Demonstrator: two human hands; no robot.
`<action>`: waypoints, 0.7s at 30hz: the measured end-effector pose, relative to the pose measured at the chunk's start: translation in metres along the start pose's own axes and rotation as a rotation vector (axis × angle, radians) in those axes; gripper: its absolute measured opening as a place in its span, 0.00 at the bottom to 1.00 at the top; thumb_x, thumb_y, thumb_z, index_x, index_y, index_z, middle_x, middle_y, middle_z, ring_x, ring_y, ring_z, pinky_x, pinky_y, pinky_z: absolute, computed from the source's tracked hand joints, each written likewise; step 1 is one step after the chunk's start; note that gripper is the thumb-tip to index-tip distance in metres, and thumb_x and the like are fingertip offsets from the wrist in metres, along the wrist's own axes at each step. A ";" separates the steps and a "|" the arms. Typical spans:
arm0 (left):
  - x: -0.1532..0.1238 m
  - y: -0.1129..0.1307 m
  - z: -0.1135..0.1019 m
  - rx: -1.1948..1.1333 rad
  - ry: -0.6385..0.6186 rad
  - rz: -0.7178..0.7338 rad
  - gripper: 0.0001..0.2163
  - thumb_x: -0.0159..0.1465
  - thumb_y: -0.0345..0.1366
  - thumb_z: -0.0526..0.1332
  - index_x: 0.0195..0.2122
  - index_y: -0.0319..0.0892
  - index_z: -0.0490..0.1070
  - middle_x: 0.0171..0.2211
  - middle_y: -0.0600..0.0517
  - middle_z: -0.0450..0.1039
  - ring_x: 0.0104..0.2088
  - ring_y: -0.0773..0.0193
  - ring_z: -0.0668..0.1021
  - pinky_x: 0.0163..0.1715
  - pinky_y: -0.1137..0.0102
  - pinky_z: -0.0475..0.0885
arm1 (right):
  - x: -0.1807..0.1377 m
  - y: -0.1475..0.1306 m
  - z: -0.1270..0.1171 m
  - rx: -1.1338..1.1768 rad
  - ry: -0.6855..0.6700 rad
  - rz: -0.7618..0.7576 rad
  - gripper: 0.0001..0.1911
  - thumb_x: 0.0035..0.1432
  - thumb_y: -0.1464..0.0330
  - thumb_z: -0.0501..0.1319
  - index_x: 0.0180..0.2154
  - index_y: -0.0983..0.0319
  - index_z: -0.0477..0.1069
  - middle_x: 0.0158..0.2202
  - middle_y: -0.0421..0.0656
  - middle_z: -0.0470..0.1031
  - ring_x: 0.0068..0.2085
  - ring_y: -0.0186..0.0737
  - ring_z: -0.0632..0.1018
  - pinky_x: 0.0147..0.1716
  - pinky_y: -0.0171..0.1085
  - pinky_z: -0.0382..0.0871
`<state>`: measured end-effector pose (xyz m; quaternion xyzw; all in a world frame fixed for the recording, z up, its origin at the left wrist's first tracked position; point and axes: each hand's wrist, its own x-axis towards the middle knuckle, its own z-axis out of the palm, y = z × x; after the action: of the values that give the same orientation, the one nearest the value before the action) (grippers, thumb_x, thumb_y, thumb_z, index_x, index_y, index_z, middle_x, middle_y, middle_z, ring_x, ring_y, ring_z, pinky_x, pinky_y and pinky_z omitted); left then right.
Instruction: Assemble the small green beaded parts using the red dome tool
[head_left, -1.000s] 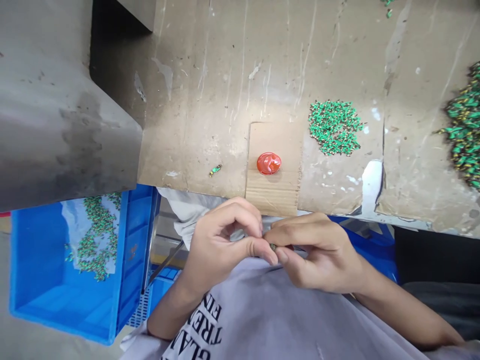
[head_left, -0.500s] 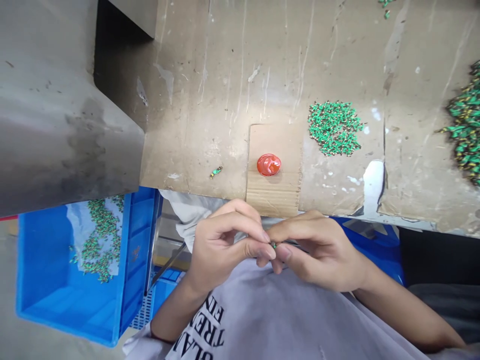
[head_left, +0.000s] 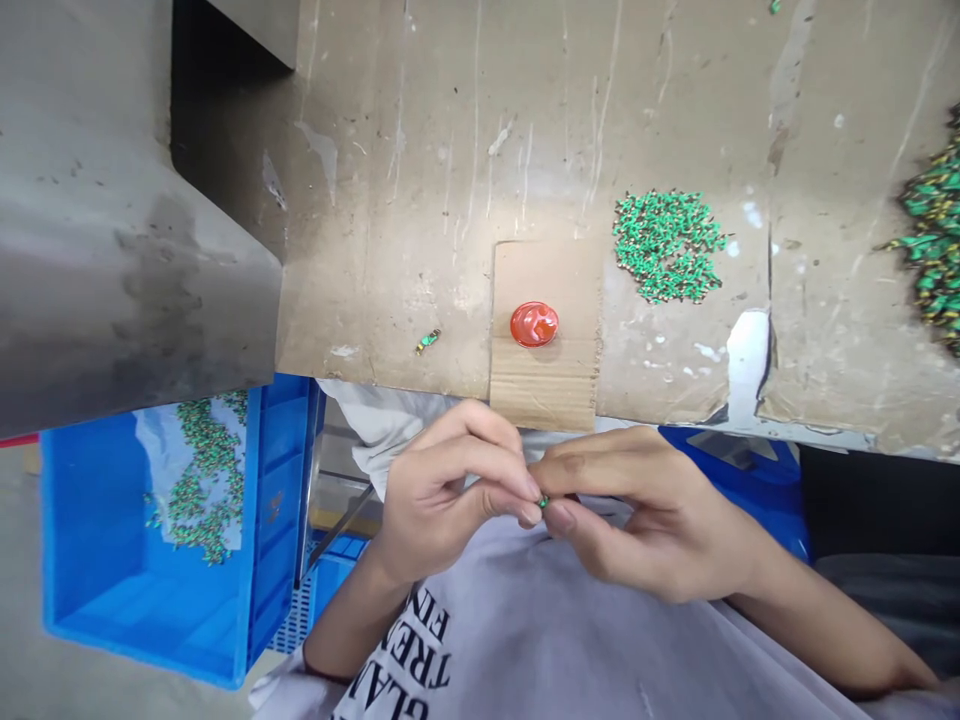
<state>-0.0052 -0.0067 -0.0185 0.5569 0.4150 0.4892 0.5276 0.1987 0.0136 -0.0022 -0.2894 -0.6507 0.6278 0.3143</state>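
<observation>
My left hand (head_left: 457, 495) and my right hand (head_left: 649, 510) meet in front of my chest, just off the table's near edge. Both are closed in a pinch on one small green piece (head_left: 544, 502), mostly covered by the fingertips, so its exact kind is hidden. Past the hands, a shallow red dish (head_left: 534, 325) sits on a cardboard piece (head_left: 544, 395). To its right lies a pile of small green parts with dark, coppery ends (head_left: 667, 245). A few green and yellow pieces (head_left: 427, 342) rest left of the cardboard.
A larger heap of green and yellow parts (head_left: 934, 235) spreads at the table's right. On the left stands a grey metal housing (head_left: 112, 230). Below it, a blue crate (head_left: 142, 600) holds similar small parts on a white sheet (head_left: 161, 470).
The hands stay together around the small green piece, with the right hand slightly lower and its fingers shifted. The whole view has moved a little.
</observation>
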 end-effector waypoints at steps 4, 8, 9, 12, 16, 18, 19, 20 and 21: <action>-0.002 -0.004 0.001 -0.035 -0.003 0.033 0.07 0.67 0.34 0.75 0.32 0.42 0.82 0.33 0.52 0.76 0.31 0.67 0.80 0.31 0.73 0.78 | 0.000 -0.002 0.001 -0.016 -0.013 0.009 0.11 0.70 0.77 0.58 0.35 0.62 0.75 0.28 0.41 0.79 0.27 0.33 0.75 0.28 0.31 0.70; -0.003 -0.007 0.000 -0.067 -0.004 0.051 0.07 0.68 0.33 0.74 0.33 0.42 0.81 0.33 0.53 0.75 0.31 0.68 0.80 0.30 0.72 0.77 | 0.000 -0.002 0.001 0.001 -0.003 0.013 0.08 0.69 0.77 0.59 0.41 0.63 0.77 0.29 0.39 0.76 0.27 0.31 0.71 0.29 0.30 0.68; -0.004 -0.007 0.000 -0.069 -0.006 0.052 0.06 0.68 0.33 0.74 0.33 0.42 0.81 0.33 0.53 0.75 0.31 0.68 0.80 0.31 0.72 0.77 | 0.000 -0.002 0.001 -0.001 -0.003 0.014 0.08 0.69 0.77 0.59 0.41 0.64 0.77 0.29 0.39 0.76 0.27 0.31 0.71 0.29 0.30 0.68; -0.004 -0.008 0.000 -0.061 -0.003 0.057 0.06 0.68 0.33 0.74 0.33 0.41 0.81 0.34 0.53 0.75 0.32 0.67 0.80 0.31 0.72 0.77 | -0.001 -0.002 0.001 -0.014 0.001 0.022 0.08 0.69 0.77 0.59 0.42 0.65 0.77 0.29 0.39 0.76 0.28 0.31 0.71 0.29 0.30 0.67; -0.004 -0.008 0.001 -0.027 -0.003 0.076 0.06 0.68 0.34 0.74 0.35 0.41 0.80 0.34 0.53 0.74 0.32 0.67 0.80 0.32 0.71 0.77 | -0.001 -0.003 0.000 -0.018 0.004 0.040 0.08 0.68 0.77 0.60 0.42 0.65 0.77 0.29 0.39 0.76 0.27 0.31 0.72 0.29 0.30 0.68; -0.004 -0.008 0.002 0.007 -0.001 0.088 0.06 0.68 0.34 0.74 0.36 0.41 0.80 0.34 0.53 0.74 0.33 0.67 0.80 0.33 0.71 0.77 | -0.001 -0.004 0.000 -0.022 0.004 0.053 0.08 0.68 0.77 0.60 0.41 0.65 0.77 0.28 0.39 0.76 0.27 0.31 0.72 0.29 0.30 0.67; -0.004 -0.008 0.002 0.028 0.000 0.097 0.06 0.69 0.34 0.73 0.36 0.41 0.80 0.34 0.53 0.74 0.33 0.67 0.80 0.33 0.71 0.77 | -0.001 -0.005 0.000 -0.026 0.008 0.058 0.08 0.69 0.77 0.59 0.41 0.64 0.77 0.28 0.39 0.76 0.27 0.31 0.72 0.28 0.30 0.67; -0.004 -0.008 0.002 0.049 0.002 0.109 0.06 0.69 0.34 0.73 0.36 0.41 0.79 0.34 0.53 0.74 0.33 0.67 0.80 0.34 0.71 0.77 | -0.001 -0.006 0.000 -0.030 0.011 0.059 0.08 0.69 0.77 0.59 0.40 0.64 0.77 0.28 0.39 0.75 0.27 0.31 0.72 0.28 0.30 0.67; -0.005 -0.008 0.002 0.068 0.003 0.120 0.05 0.69 0.33 0.73 0.37 0.41 0.79 0.35 0.53 0.74 0.34 0.67 0.80 0.34 0.71 0.77 | -0.001 -0.006 0.001 -0.034 0.015 0.058 0.09 0.68 0.78 0.59 0.40 0.64 0.77 0.28 0.39 0.75 0.27 0.31 0.71 0.28 0.30 0.67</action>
<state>-0.0040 -0.0112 -0.0267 0.5977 0.3982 0.5063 0.4774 0.1988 0.0119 0.0041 -0.3181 -0.6502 0.6233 0.2958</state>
